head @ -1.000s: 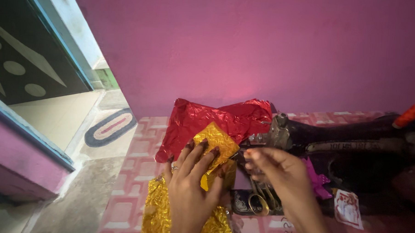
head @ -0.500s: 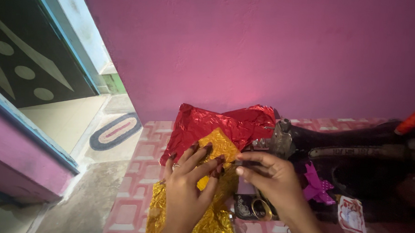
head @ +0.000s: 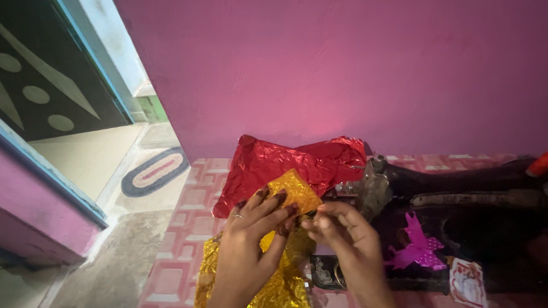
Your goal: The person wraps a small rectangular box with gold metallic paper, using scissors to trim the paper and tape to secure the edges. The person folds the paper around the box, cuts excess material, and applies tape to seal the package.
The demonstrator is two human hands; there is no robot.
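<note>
Two hands meet over the gold foil (head: 281, 288) in front of a black sewing machine (head: 466, 203). The left hand (head: 253, 232) lies fingers spread, pressing a folded gold corner; the right hand (head: 344, 232) pinches that corner's edge between thumb and fingertips. Two foil sheets show: the gold one left of the machine, and one red foil (head: 286, 163) behind it. One pink bow (head: 418, 245) rests on the machine, whose base the right hand partly hides.
</note>
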